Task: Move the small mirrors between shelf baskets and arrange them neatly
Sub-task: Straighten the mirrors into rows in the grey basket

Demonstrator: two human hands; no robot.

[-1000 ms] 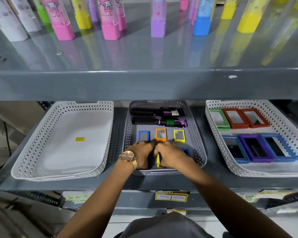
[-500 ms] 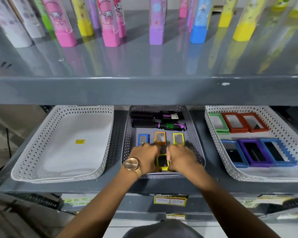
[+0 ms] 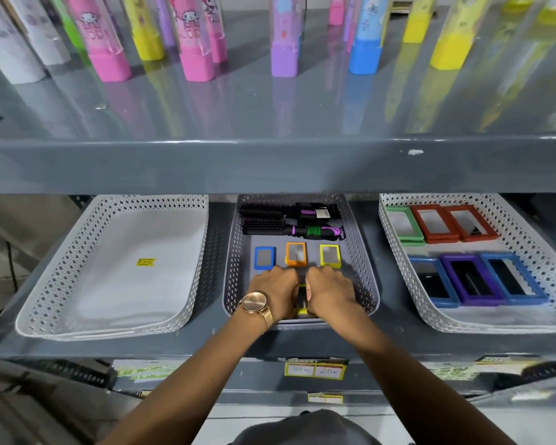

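The grey middle basket [image 3: 365, 268] holds three small mirrors in a row: blue-framed [image 3: 264, 257], orange-framed [image 3: 296, 254] and yellow-framed [image 3: 330, 255]. In front of that row my left hand [image 3: 275, 292] and my right hand [image 3: 329, 292] lie knuckles up, side by side, in the basket's near half. Between them shows a yellow-framed small mirror [image 3: 301, 300], and both hands touch it. Other mirrors under the hands are hidden. The white basket on the left [image 3: 109, 329] holds only a yellow price sticker.
Two black-and-purple hairbrushes [image 3: 289, 221] lie at the back of the middle basket. The white right basket [image 3: 395, 248] holds larger framed mirrors in two rows. The grey upper shelf [image 3: 270, 162] overhangs the baskets and carries several colourful tubes.
Both hands stay over the near half of the middle basket. The yellow-framed mirror that stood on edge between them a second ago now lies flatter between the hands.
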